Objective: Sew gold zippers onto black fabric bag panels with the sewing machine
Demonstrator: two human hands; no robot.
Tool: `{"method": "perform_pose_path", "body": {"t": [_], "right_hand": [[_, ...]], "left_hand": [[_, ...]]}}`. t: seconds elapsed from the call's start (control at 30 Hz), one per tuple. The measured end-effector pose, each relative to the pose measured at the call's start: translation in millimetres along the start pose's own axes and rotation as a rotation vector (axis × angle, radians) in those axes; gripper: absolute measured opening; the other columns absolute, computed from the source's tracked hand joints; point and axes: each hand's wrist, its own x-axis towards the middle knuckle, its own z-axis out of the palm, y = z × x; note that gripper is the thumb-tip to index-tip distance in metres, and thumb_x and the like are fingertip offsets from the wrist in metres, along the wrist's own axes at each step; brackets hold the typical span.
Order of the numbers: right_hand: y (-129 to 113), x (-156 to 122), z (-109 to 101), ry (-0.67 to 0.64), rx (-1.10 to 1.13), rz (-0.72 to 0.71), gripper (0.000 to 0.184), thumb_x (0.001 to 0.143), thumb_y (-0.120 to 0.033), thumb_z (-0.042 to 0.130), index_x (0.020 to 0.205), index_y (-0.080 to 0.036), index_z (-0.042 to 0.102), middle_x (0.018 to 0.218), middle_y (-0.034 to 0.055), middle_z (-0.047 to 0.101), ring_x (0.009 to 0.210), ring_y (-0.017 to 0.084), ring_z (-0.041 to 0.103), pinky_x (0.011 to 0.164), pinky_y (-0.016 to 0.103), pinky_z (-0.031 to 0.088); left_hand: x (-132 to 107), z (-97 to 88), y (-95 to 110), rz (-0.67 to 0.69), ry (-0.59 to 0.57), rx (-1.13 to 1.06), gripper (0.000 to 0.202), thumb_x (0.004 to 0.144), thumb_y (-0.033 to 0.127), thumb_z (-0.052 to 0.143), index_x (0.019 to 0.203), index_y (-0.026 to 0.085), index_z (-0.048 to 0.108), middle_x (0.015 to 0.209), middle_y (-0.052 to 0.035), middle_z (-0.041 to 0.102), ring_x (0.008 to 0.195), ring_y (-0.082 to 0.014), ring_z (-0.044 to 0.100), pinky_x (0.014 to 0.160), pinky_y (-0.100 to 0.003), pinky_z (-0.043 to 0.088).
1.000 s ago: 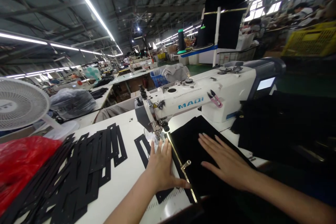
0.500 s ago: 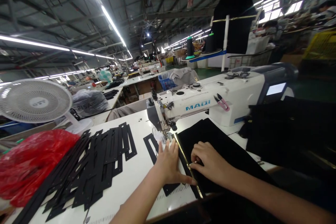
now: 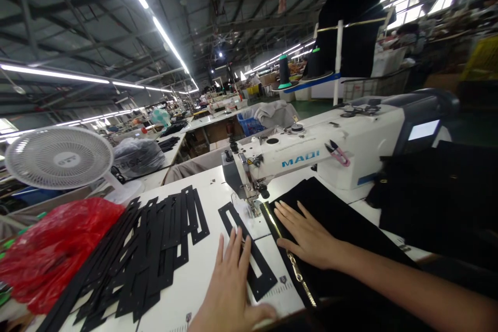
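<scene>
Fingers spread, my left hand point(image 3: 229, 282) has its fingertips on a black slotted frame piece point(image 3: 259, 262) that lies on the white table. My right hand point(image 3: 305, 233) rests flat, fingers outstretched, on a black fabric panel point(image 3: 342, 228). Along that panel's left edge runs a gold zipper point(image 3: 290, 257) with a metal slider in its lower half. Just beyond both hands is the needle area of a white sewing machine point(image 3: 299, 155); the panel's far left corner lies close beside the presser foot point(image 3: 254, 210).
Many similar black frame pieces point(image 3: 155, 249) overlap on the left. Beside them are a red plastic bag point(image 3: 58, 249) and a white fan point(image 3: 60, 158). Pink-handled thread snips point(image 3: 338, 153) sit on the machine body. Dark fabric point(image 3: 439, 197) is heaped at right.
My left hand has moved off the zipper edge, toward me, onto the slotted frame piece. My right hand has opened from a pinch and flattened on the panel. The zipper slider is uncovered.
</scene>
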Motion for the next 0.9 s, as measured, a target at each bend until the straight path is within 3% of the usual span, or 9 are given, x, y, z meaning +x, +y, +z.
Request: {"method": "perform_pose_path", "body": {"t": [0.13,0.2,0.33,0.4,0.5,0.57,0.63,0.77,0.9], "right_hand": [[-6,6,2,0.078,0.004,-0.005,0.052,0.095,-0.042,0.030,0.135,-0.010,0.039,0.142,0.0139,0.033,0.133,0.027,0.024,0.107,0.057,0.015],[-9,11,1,0.080,0.020,-0.070,0.055,0.092,-0.047,0.036,0.136,-0.014,0.039,0.144,0.0117,0.031,0.134,0.028,0.021,0.107,0.058,0.013],[-10,21,-4,-0.002,0.045,-0.070,0.072,0.081,-0.063,0.047,0.134,-0.016,0.042,0.143,0.0125,0.032,0.133,0.032,0.022,0.104,0.060,0.015],[-9,24,-7,0.009,0.051,-0.072,0.070,0.078,-0.063,0.050,0.130,-0.017,0.047,0.140,0.0126,0.037,0.130,0.033,0.029,0.103,0.059,0.021],[-3,21,-4,0.123,0.071,-0.074,0.053,0.090,-0.046,0.039,0.131,-0.013,0.046,0.138,0.0131,0.041,0.126,0.026,0.037,0.103,0.047,0.031],[3,14,2,0.172,0.059,-0.064,0.047,0.094,-0.031,0.029,0.134,-0.009,0.041,0.139,0.0134,0.039,0.128,0.021,0.035,0.105,0.043,0.030],[8,7,10,0.154,0.026,-0.057,0.047,0.094,-0.027,0.026,0.135,-0.009,0.040,0.141,0.0124,0.037,0.131,0.021,0.029,0.108,0.045,0.026],[8,1,16,0.093,-0.007,-0.031,0.049,0.093,-0.036,0.033,0.135,-0.010,0.039,0.142,0.0119,0.034,0.133,0.023,0.025,0.109,0.048,0.022],[-3,-1,17,0.104,-0.009,-0.013,0.048,0.093,-0.030,0.029,0.135,-0.010,0.039,0.141,0.0120,0.034,0.133,0.022,0.024,0.109,0.049,0.023]], "left_hand": [[-45,34.8,3,0.017,0.073,0.136,0.077,0.086,0.026,0.050,0.144,0.021,0.001,0.142,-0.0142,0.037,0.129,-0.0306,0.035,0.101,-0.045,0.038],[-51,41.1,7,-0.025,0.100,0.162,0.071,0.086,0.024,0.049,0.144,0.025,0.009,0.140,-0.0123,0.040,0.129,-0.0316,0.036,0.100,-0.045,0.039],[-41,29.3,9,-0.077,0.081,0.100,0.078,0.077,0.041,0.060,0.142,0.026,0.021,0.147,-0.0144,0.025,0.132,-0.0416,0.023,0.099,-0.056,0.035],[-36,20.5,8,-0.099,0.029,0.042,0.079,0.071,0.038,0.063,0.141,0.025,0.027,0.147,-0.0135,0.027,0.132,-0.0404,0.025,0.101,-0.056,0.033],[-35,15.1,5,-0.164,0.037,0.014,0.071,0.071,0.023,0.058,0.137,0.024,0.035,0.147,-0.0118,0.028,0.133,-0.0374,0.025,0.102,-0.054,0.035],[-35,18.2,4,-0.172,0.090,0.041,0.069,0.072,0.016,0.054,0.138,0.025,0.035,0.149,-0.0114,0.021,0.134,-0.0386,0.019,0.101,-0.057,0.035],[-34,24.2,0,-0.140,0.112,0.072,0.071,0.071,0.012,0.052,0.138,0.027,0.033,0.150,-0.0104,0.018,0.134,-0.0397,0.017,0.099,-0.061,0.033],[-21,26.3,-15,-0.135,0.065,0.091,0.062,0.076,0.003,0.040,0.136,0.020,0.037,0.141,-0.0112,0.038,0.129,-0.0309,0.035,0.099,-0.053,0.040],[-6,4.1,-26,-0.176,0.066,0.027,0.054,0.078,-0.003,0.032,0.126,0.014,0.050,0.125,-0.0122,0.057,0.113,-0.0246,0.054,0.093,-0.043,0.050]]}}
